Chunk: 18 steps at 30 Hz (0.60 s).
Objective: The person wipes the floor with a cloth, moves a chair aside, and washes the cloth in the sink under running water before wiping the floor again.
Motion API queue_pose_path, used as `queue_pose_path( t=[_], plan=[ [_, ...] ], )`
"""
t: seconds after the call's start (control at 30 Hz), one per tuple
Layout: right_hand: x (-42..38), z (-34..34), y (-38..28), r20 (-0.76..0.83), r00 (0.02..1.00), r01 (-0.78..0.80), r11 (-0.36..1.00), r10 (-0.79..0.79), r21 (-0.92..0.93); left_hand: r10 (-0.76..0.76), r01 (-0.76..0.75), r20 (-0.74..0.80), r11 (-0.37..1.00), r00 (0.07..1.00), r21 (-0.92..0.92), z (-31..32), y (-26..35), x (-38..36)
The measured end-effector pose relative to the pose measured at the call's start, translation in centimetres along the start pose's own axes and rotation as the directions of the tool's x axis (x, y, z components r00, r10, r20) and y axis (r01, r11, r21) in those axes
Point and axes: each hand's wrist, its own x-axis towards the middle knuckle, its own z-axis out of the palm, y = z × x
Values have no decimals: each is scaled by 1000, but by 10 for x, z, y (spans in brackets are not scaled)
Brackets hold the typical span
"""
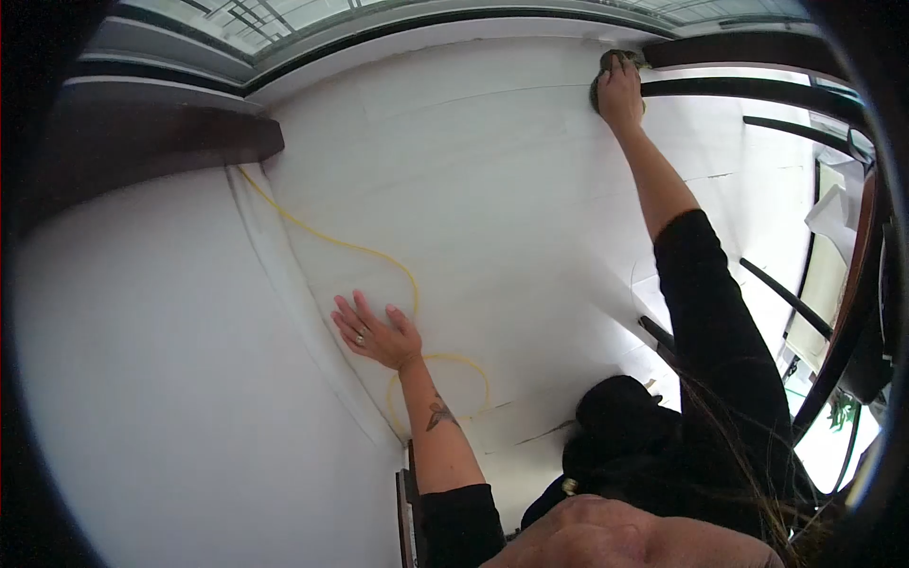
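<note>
My right hand (621,95) reaches far out over the pale floor (454,189) and presses down on a crumpled dark greenish cloth (607,61). The cloth lies beside the end of a dark furniture leg, and the fingers curl over it, hiding much of it. My left hand (381,338) is spread flat near the base of the white wall, holding nothing, with a ring on one finger. A thin yellow cable (350,245) runs past its thumb and loops beneath the wrist.
Dark chair legs (757,90) stick out at the right, close to my right arm. A dark wooden piece (161,137) juts in from the left over the white wall (189,360). Framed window glass (275,24) spans the top. My dark-clad knee (620,407) is below.
</note>
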Motion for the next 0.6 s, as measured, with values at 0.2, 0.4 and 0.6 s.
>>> queue_pose_path(
  t=[0.2,0.4,0.6],
  plan=[
    [42,-14,-164,297,955,78,952,14,-296,-10,9,15,999,1000,31,-2,-4,-1],
    [20,-85,-291,-135,933,341,701,-334,626,-6,6,21,1000,1000,18,2,-4,2],
    [28,-3,-38,-54,997,-44,958,62,284,7,-8,-28,999,1000,-46,3,-4,3]
  ],
)
